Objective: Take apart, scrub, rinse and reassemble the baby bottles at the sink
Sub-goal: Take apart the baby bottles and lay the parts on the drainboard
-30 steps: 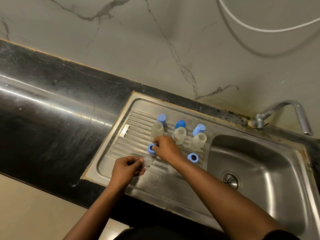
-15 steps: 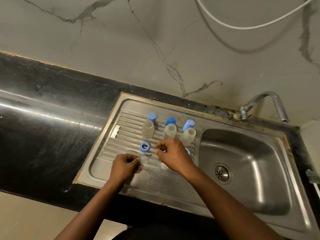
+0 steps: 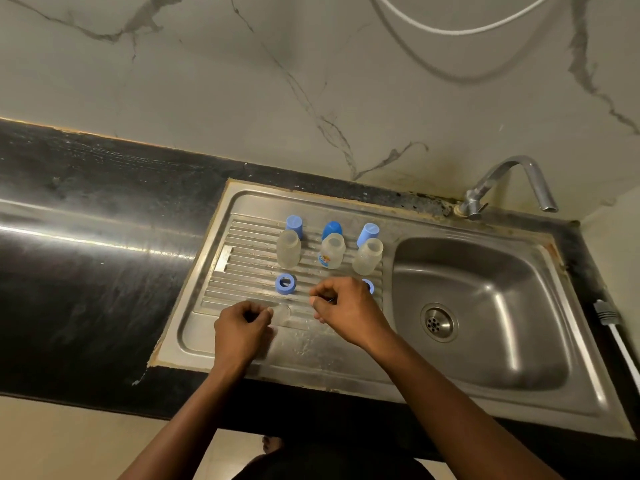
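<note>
Three clear baby bottles [image 3: 288, 249] [image 3: 331, 251] [image 3: 367, 256] stand open on the steel drainboard [image 3: 207, 327]. Behind them stand three blue caps [image 3: 294, 225] [image 3: 331, 229] [image 3: 368, 233]. A blue screw ring [image 3: 285, 283] lies in front of the left bottle. My left hand [image 3: 242, 327] pinches a clear nipple [image 3: 282, 313] just above the drainboard. My right hand [image 3: 349, 310] hovers beside it with fingers curled, pinching a small part of which only a bluish edge [image 3: 330, 300] shows. Behind its knuckles, a second blue ring [image 3: 369, 285] is partly hidden.
The sink basin [image 3: 485, 289] with its drain [image 3: 439, 322] lies to the right, under a steel tap [image 3: 505, 181]. Black counter [image 3: 86, 271] stretches left. A white hose [image 3: 450, 29] hangs on the marble wall, and a white brush handle [image 3: 613, 327] lies at the far right.
My right hand has drawn back from the left blue ring toward me and curled its fingers around a small part. My left hand has kept hold of the clear nipple. The camera has shifted.
</note>
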A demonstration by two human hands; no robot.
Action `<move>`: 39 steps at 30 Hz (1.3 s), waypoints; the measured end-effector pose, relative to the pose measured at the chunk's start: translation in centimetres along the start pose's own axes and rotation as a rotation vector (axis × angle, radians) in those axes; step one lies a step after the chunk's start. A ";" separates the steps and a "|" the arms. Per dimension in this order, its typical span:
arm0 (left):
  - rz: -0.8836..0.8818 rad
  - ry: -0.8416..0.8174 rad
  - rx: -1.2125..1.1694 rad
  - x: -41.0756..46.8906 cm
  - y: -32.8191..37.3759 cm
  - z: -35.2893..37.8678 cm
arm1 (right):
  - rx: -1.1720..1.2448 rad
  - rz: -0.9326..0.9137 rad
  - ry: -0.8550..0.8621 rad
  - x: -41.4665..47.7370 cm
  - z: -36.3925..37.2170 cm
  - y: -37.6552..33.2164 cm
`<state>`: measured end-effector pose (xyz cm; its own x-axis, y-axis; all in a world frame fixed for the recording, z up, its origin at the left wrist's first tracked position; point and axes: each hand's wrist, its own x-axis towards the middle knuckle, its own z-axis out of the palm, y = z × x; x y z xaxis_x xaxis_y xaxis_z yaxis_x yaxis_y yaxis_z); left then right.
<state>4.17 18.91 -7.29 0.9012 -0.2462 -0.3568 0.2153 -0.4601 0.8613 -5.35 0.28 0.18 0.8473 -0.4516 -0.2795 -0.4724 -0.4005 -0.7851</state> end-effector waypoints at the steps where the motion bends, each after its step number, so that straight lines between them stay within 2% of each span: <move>1: 0.024 0.008 -0.019 -0.3 0.4 0.0 | 0.014 0.002 0.011 -0.1 -0.1 0.1; 6: 0.121 -0.061 -0.100 -1.7 3.2 1.3 | 0.086 -0.001 0.074 -1.2 -1.5 1.0; 15: 0.306 -0.202 -0.091 -2.8 9.7 6.9 | 0.189 -0.063 0.222 -2.4 -7.3 4.3; 20: 0.381 -0.177 -0.034 -2.8 13.5 11.5 | 0.225 -0.083 0.280 -2.9 -11.6 7.2; 28: 0.496 -0.069 0.192 -0.6 17.6 18.7 | 0.180 -0.142 0.170 -2.0 -19.2 11.0; 33: 0.414 -0.031 0.327 3.1 19.1 20.5 | 0.160 -0.180 0.098 -1.5 -21.3 11.8; 39: 0.388 -0.073 0.586 7.7 19.7 22.5 | 0.164 -0.167 0.063 -0.7 -21.4 11.7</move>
<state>6.94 -11.24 -1.19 0.8399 -0.5326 -0.1043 -0.3730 -0.7061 0.6019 -16.67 -21.17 2.99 0.8913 -0.4407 -0.1070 -0.2765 -0.3412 -0.8984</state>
